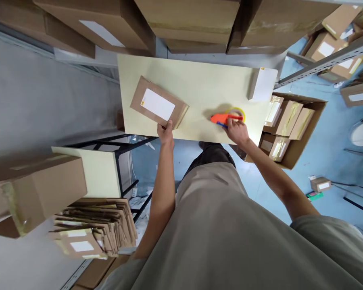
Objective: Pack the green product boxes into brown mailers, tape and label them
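My left hand [166, 133] grips the near edge of a small cardboard box [137, 98], thumb on top and the fingers beneath or behind it. The box lies at an angle on the pale table [196, 84], and a white label [158, 104] covers much of its upper face. To the right, my right hand [236, 130] is closed on an orange tape dispenser [219, 118] with a blue part and a yellow-rimmed roll of tape. The dispenser is apart from the box, over the table's right half. How far above the surface it sits, I cannot tell.
A white stack of labels [263, 84] stands at the table's right corner. Beyond the far edge are large cartons [193, 24]. An open carton [311, 137] at right holds several packed boxes. At lower left, flattened cardboard [121, 225] is stacked below a big carton [57, 177].
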`<state>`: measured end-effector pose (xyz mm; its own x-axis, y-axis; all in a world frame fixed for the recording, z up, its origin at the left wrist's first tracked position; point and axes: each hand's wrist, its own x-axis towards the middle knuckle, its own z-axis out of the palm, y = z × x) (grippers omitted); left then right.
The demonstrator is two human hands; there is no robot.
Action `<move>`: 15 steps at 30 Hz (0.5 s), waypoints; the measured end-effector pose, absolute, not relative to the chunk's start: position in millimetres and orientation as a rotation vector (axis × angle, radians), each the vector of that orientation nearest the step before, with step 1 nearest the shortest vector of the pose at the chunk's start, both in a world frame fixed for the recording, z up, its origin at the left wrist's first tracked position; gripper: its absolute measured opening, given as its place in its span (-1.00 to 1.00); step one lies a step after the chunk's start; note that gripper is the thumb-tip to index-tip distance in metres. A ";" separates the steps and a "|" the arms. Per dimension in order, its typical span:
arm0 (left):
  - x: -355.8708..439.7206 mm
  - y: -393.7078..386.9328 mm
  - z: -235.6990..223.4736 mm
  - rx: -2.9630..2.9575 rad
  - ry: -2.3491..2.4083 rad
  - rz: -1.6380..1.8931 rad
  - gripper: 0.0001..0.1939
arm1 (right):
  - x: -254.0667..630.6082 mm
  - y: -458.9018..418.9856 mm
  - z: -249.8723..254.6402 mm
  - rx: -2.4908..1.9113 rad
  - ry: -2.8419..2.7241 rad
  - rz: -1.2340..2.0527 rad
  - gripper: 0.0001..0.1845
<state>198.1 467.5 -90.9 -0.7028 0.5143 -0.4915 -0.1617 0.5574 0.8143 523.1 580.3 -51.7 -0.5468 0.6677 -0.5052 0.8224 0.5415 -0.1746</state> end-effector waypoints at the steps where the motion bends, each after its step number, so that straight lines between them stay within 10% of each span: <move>1: 196.9 467.4 -90.2 0.300 2.033 1.163 -0.48 | 516.8 596.7 -56.2 1.244 2.445 -0.547 -0.37; 10: 183.2 461.1 -85.4 0.232 2.014 1.139 -0.44 | 377.0 683.5 -105.3 0.974 2.792 -0.581 -0.15; 15: 128.3 454.0 -72.4 0.558 1.989 0.980 -0.05 | 370.1 652.5 -88.4 0.860 2.698 -0.616 -0.28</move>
<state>128.3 454.0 -72.4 -0.5574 0.6751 -0.4832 0.0285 0.5972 0.8016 370.1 652.5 -88.4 -0.7969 0.4934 -0.3485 0.5957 0.7374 -0.3184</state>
